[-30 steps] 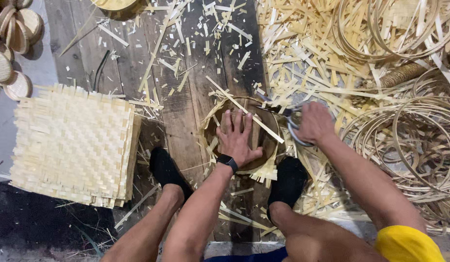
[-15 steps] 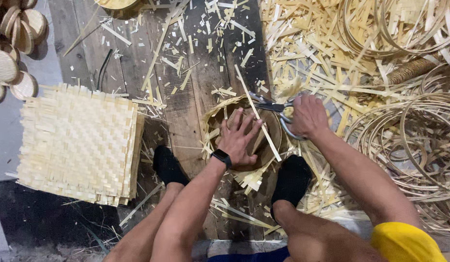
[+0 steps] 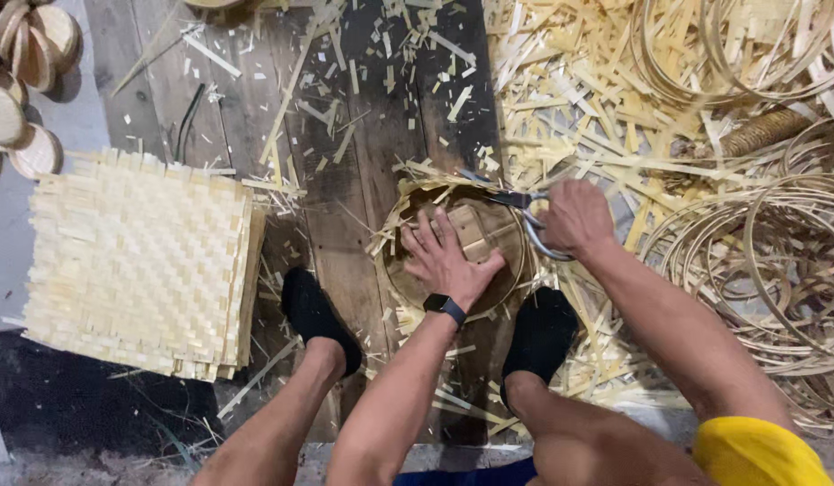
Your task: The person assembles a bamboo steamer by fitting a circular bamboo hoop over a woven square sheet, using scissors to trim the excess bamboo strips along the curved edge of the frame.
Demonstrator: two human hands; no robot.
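A round woven bamboo basket (image 3: 408,279) lies on the dark wooden floor between my two black-socked feet. My left hand (image 3: 448,256), with a black wristwatch, presses flat inside it on a small wooden block. My right hand (image 3: 574,216) grips metal scissors (image 3: 520,205) at the basket's upper right rim, where loose strip ends stick out.
A stack of square woven bamboo mats (image 3: 138,261) lies to the left. Coiled bamboo hoops (image 3: 777,261) and a heap of cut strips (image 3: 579,81) fill the right side. Small round woven pieces (image 3: 25,81) sit at the upper left. Offcuts litter the planks.
The long strip that stuck out across the basket is gone from the rim. The scissors and my right hand have stayed at the upper right edge while my left hand has kept pressing down.
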